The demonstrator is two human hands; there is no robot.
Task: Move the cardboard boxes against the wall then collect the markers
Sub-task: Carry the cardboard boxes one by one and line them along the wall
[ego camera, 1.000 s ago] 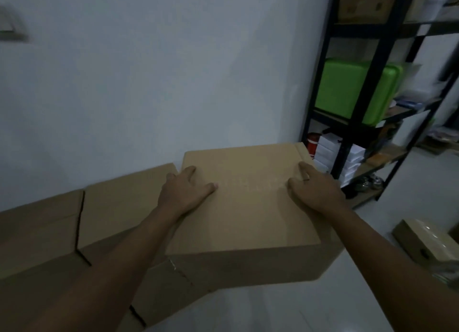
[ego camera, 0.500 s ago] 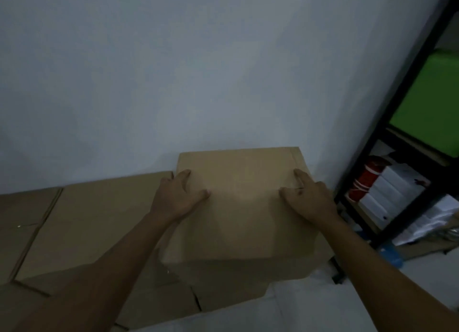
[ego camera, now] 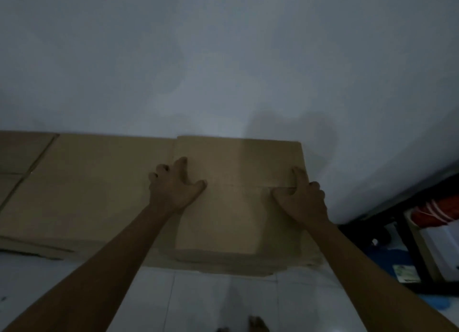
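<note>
Both hands lie flat on top of the cardboard box (ego camera: 238, 195), left hand (ego camera: 173, 187) and right hand (ego camera: 301, 197), each grip spread and pushing, not squeezing. Beyond the fingers, the box's far edge meets the wall (ego camera: 223, 71). No markers show.

white tiled floor (ego camera: 218, 304) | black shelf rack (ego camera: 407, 234), right | red item (ego camera: 444, 211), white boxes (ego camera: 444, 247) on rack
</note>
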